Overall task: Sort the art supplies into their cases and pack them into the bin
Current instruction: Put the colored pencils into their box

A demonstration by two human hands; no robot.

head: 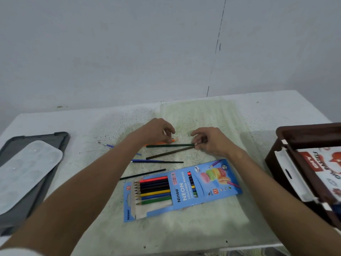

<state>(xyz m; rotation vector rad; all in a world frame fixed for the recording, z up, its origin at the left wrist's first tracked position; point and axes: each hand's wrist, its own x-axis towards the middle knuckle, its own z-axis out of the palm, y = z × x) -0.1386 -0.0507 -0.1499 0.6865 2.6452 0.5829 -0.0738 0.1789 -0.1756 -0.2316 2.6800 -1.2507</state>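
Note:
A blue coloured-pencil case (184, 189) lies on the table in front of me, with several pencils in its open left end. Loose pencils lie beyond it: a dark green one (169, 145), a brown one (166, 153), a blue one (147, 161) and a black one (143, 174). My right hand (210, 141) pinches the right ends of the green and brown pencils. My left hand (158, 131) reaches over an orange pencil (173, 140), fingertips curled down onto it. A brown bin (284, 137) at the right holds a pastels box (324, 167).
A dark grey tray (60, 139) with a white paint palette (27, 170) on it sits at the left. A thin brush (106, 145) lies left of my left forearm. A pale green mat (203, 115) covers the table's middle. A wall stands behind the table.

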